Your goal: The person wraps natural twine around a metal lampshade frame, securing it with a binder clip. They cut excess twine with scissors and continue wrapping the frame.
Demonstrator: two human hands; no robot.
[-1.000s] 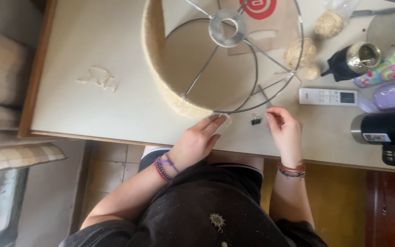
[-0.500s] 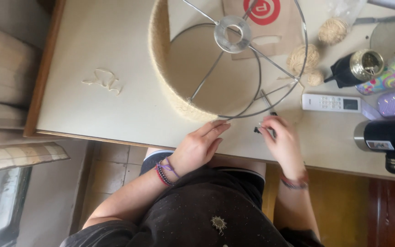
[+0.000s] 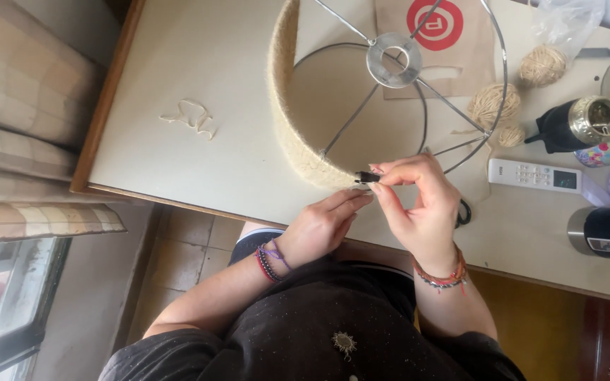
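Pinching a small black clip [image 3: 366, 177] in your right hand [image 3: 418, 212], you've lifted it off the cream table [image 3: 199, 63] to the jute-wrapped wire lampshade frame's [image 3: 298, 134] rim; left hand [image 3: 323, 222] fingertips now meet it, steadying.

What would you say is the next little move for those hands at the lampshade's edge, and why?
Probably press the small black clip onto the lower rim of the twine-wrapped lampshade. The right hand pinches the clip right at that rim, and the left hand has its fingertips against the wrapped edge just below, seemingly steadying the twine there.
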